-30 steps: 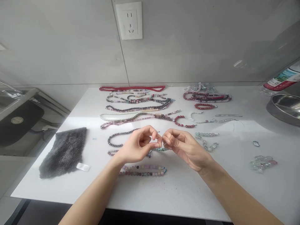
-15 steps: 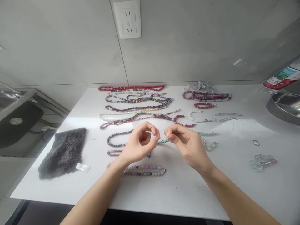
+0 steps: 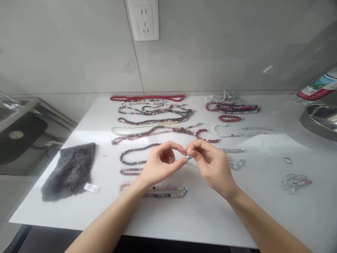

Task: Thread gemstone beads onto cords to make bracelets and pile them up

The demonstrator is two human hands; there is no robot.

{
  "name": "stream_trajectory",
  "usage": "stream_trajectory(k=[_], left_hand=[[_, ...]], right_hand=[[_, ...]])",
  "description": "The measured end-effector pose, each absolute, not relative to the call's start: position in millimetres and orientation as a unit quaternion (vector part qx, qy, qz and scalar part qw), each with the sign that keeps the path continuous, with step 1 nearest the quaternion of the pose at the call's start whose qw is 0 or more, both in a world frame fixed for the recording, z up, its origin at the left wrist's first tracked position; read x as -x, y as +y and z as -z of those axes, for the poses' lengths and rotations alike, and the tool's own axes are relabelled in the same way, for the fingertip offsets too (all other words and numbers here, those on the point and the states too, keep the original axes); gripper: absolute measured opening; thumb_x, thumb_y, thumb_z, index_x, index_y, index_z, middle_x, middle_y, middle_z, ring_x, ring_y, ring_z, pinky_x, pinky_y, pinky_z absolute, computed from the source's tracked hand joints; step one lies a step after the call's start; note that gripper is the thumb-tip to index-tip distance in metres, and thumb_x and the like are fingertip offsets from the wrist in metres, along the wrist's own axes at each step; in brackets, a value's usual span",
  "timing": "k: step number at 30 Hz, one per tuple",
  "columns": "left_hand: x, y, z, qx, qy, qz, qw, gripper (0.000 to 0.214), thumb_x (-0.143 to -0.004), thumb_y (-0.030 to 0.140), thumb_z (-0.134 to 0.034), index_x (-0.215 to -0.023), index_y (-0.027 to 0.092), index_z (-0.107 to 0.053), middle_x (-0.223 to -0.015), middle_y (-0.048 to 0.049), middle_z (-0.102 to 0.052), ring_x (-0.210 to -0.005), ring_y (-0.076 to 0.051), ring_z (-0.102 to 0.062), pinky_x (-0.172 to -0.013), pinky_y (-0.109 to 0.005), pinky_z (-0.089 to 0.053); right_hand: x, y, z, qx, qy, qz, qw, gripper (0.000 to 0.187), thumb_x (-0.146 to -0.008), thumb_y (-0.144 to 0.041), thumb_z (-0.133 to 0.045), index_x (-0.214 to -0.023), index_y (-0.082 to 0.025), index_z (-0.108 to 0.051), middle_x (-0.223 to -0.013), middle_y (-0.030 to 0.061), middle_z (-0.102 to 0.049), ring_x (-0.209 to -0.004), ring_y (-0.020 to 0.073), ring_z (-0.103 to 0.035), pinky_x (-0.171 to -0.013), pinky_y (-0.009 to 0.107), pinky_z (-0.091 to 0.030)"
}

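Right of dark cloth (image 3: 70, 172): right hand (image 3: 214, 167) clamped on thread (image 3: 185, 154); left hand (image 3: 163, 163) beside thread, fingers apart. Best keep pinch firm, thread steady.

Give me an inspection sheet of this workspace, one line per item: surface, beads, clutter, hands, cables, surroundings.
Surface: white table, small specks toward the front.
Beads: many strands in several colors, some straight, some curved.
Clutter: dark cloth with a white tag at left; metal bowl and bottle at right.
Hands: right hand pinches a thin thread; left hand meets it at the fingertips, its grip unclear.
Cables: dark line left of the table, possibly a cable or hose.
Surroundings: gray wall; socket, no plug seen.
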State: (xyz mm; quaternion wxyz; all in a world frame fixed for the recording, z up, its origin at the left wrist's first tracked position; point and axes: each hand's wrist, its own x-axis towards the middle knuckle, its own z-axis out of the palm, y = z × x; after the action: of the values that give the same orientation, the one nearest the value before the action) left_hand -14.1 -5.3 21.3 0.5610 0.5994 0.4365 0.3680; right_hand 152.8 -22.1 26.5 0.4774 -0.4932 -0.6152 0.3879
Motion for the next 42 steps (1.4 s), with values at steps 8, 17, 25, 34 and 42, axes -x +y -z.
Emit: stream_trajectory(k=[8,17,25,34,42], left_hand=[[10,-6,-16,-0.570,0.462,-0.375,0.567,0.022,-0.078,0.040,-0.072,-0.082,0.018,-0.070,-0.053,0.0045,-0.040,-0.049,-0.008,-0.032,-0.046,-0.023,-0.026],[15,-3,-14,-0.513,0.455,-0.379,0.621,0.029,-0.073,0.044,-0.077,-0.085,0.018,-0.074,-0.069,-0.0030,-0.064,-0.054,-0.010,-0.048,-0.046,-0.023,-0.033],[17,-3,-12,-0.528,0.473,-0.394,0.585,0.030,-0.077,0.046,-0.073,-0.085,0.018,-0.071,-0.073,-0.0030,-0.065,-0.056,-0.009,-0.047,-0.047,-0.022,-0.031],[21,-2,-10,-0.542,0.478,-0.389,0.572,0.028,-0.080,0.046,-0.069,-0.086,0.019,-0.071,-0.072,-0.0019,-0.062,-0.056,-0.009,-0.044,-0.048,-0.022,-0.031],[22,-1,-11,-0.553,0.476,-0.368,0.577,0.030,-0.079,0.047,-0.070,-0.085,0.018,-0.072,-0.079,-0.0046,-0.067,-0.052,-0.008,-0.041,-0.046,-0.023,-0.030]], right_hand=[[-153,-22,-24,0.491,-0.619,-0.382,0.479,0.015,-0.093,-0.026,-0.053,-0.079,-0.021,-0.056,-0.077,0.0030,-0.056,-0.072,0.0167,-0.052,-0.065,0.030,-0.044],[-153,-24,-24,0.497,-0.631,-0.345,0.487,0.016,-0.095,-0.025,-0.052,-0.080,-0.022,-0.055,-0.078,0.0025,-0.055,-0.073,0.0168,-0.052,-0.066,0.029,-0.043],[-154,-22,-25,0.486,-0.618,-0.421,0.452,0.012,-0.096,-0.033,-0.053,-0.092,-0.022,-0.056,-0.087,0.0038,-0.055,-0.082,0.0179,-0.054,-0.073,0.030,-0.047],[-155,-20,-20,0.484,-0.665,-0.357,0.443,0.020,-0.087,-0.027,-0.068,-0.106,-0.024,-0.065,-0.092,0.0037,-0.062,-0.079,0.0175,-0.054,-0.074,0.034,-0.047],[-154,-19,-17,0.468,-0.708,-0.240,0.472,0.011,-0.087,-0.012,-0.065,-0.081,-0.021,-0.065,-0.078,0.0025,-0.064,-0.075,0.0169,-0.057,-0.070,0.032,-0.045]])
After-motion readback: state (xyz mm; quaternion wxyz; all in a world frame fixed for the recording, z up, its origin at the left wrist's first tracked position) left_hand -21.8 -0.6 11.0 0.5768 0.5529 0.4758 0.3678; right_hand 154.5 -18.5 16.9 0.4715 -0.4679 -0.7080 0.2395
